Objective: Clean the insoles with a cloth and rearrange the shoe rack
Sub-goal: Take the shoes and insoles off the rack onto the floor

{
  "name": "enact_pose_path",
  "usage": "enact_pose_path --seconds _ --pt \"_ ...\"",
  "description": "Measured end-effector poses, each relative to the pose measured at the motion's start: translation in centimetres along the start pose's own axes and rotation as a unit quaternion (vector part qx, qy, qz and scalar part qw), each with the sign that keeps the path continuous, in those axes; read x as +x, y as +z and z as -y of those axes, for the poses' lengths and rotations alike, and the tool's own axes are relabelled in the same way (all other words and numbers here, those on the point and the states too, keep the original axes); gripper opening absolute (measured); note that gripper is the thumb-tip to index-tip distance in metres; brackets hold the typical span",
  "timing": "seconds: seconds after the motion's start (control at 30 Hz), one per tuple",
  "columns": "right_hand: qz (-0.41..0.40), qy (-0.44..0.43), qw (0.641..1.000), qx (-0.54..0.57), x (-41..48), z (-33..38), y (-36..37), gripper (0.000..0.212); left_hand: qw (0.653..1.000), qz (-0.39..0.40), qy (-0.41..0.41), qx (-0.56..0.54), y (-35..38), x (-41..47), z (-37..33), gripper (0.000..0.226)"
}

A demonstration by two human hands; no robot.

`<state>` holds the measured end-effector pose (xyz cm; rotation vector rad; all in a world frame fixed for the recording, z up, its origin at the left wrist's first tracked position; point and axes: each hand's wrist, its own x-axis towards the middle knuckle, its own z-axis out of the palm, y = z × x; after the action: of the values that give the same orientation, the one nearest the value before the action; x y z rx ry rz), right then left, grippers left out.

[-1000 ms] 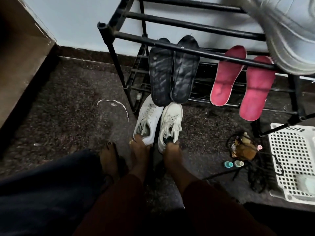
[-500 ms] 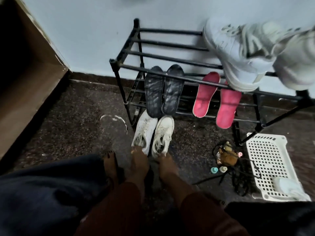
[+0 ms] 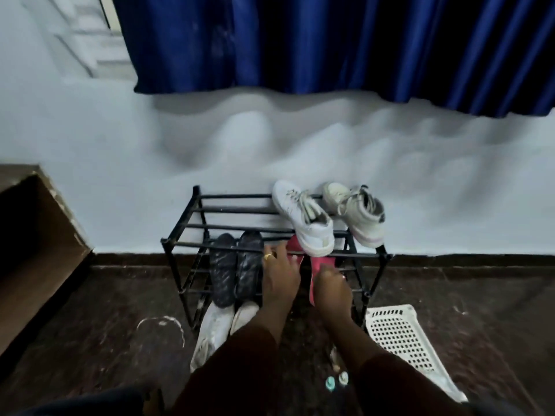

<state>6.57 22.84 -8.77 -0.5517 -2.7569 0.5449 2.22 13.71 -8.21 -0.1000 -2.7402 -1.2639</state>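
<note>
A black metal shoe rack (image 3: 180, 244) stands against the wall. Two black insoles (image 3: 222, 270) lean on its left half. Two pink insoles lean on the right half. My left hand (image 3: 280, 273) lies over the left pink insole (image 3: 292, 247), but whether it grips is unclear. My right hand (image 3: 330, 285) curls its fingers over the right pink insole (image 3: 312, 291). Two white sneakers (image 3: 303, 219) sit on the top bars, above the pink insoles. Another white pair (image 3: 214, 328) stands on the floor before the black insoles. No cloth is in view.
A white perforated plastic basket (image 3: 402, 334) lies on the floor right of the rack. Small teal-capped bottles (image 3: 330, 384) sit near my right forearm. A brown wooden unit (image 3: 36, 250) stands at the left. A blue curtain (image 3: 330, 40) hangs above the pale wall.
Both hands left the white sneakers on the floor and moved up and right onto the pink insoles. The camera tilted up, showing the curtain.
</note>
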Motion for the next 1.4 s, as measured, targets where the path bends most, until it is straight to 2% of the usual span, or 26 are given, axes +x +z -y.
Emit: enact_pose_path --seconds 0.1,0.17,0.23,0.3,0.37,0.47,0.53,0.57,0.87,1.0,1.1,1.4 --pt "-0.082 -0.015 0.996 0.021 4.8 -1.6 -3.0 0.016 0.996 0.043 0.046 0.062 0.7 2.6 -5.2 0.055" --pt "-0.107 -0.002 0.994 0.015 8.5 -2.9 -4.3 0.024 0.992 0.078 0.014 0.100 1.7 4.4 -7.5 0.065" --pt "-0.107 0.026 0.994 0.002 11.6 -3.9 -5.0 0.030 0.992 0.084 -0.051 0.082 2.9 5.9 -8.6 0.070" --pt "-0.077 0.059 0.995 -0.022 14.1 -4.8 -5.1 0.038 0.991 0.083 -0.103 0.038 4.1 6.9 -8.9 0.068" --pt "-0.049 0.101 0.993 -0.027 15.8 -5.5 -5.2 0.044 0.988 0.088 -0.120 0.031 5.0 7.3 -8.9 0.065" --pt "0.038 0.163 0.986 0.006 16.8 -6.3 -5.4 0.052 0.991 0.067 -0.115 0.032 5.4 7.7 -8.4 0.056" --pt "0.082 0.161 0.983 0.033 16.9 -6.6 -5.8 0.049 0.993 0.050 -0.106 0.030 5.4 7.6 -8.1 0.051" --pt "0.075 0.147 0.986 0.038 16.7 -6.5 -5.9 0.044 0.994 0.041 -0.098 0.026 5.3 7.5 -8.0 0.049" --pt "-0.045 0.086 0.989 0.110 9.1 -2.3 -7.3 0.016 0.997 -0.001 -0.038 -0.069 1.9 3.1 -7.6 0.036" --pt "-0.068 0.068 0.988 0.124 4.8 -0.7 -8.5 0.016 0.999 -0.008 0.021 -0.046 -1.4 0.5 -6.6 0.034" --pt "-0.061 0.051 0.993 0.089 1.1 0.0 -9.2 0.019 0.999 -0.014 0.048 -0.009 -3.9 -2.1 -5.4 0.034" --pt "-0.038 0.024 0.998 0.033 -10.3 0.3 -7.3 0.028 0.999 0.000 0.022 0.026 -7.0 -11.6 -0.6 0.041"
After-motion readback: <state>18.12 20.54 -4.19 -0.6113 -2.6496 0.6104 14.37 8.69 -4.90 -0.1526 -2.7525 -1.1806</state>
